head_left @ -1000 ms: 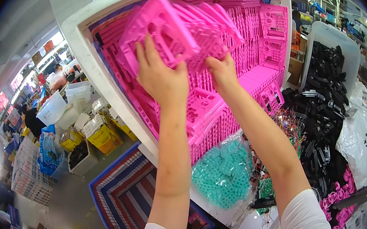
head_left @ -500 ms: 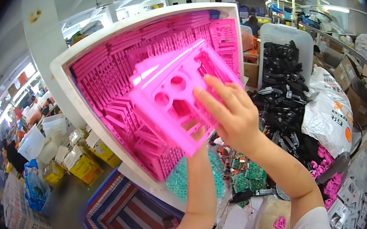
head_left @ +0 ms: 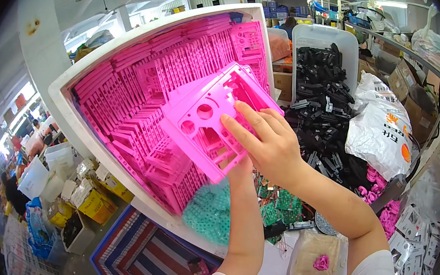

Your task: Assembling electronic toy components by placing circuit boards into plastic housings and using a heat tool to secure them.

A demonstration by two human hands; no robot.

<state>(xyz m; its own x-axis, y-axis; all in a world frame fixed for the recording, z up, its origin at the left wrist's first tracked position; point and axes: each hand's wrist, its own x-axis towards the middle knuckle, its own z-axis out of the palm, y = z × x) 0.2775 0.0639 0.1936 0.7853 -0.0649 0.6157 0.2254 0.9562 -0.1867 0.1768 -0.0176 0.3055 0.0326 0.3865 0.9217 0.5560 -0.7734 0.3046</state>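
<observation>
The right hand grips a pink casing, fingers against its face, before the white bin; the left hand is mostly hidden beneath, its grip impossible to tell; even two-sided support should steady it.

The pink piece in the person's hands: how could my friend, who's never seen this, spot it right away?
Find the big white-rimmed bin left of centre. In front of its lower right side, the right hand lies on the pink piece, whose face has two round holes. Unlike the pink rows packed in the bin, this one is held up, its broad face showing.
</observation>
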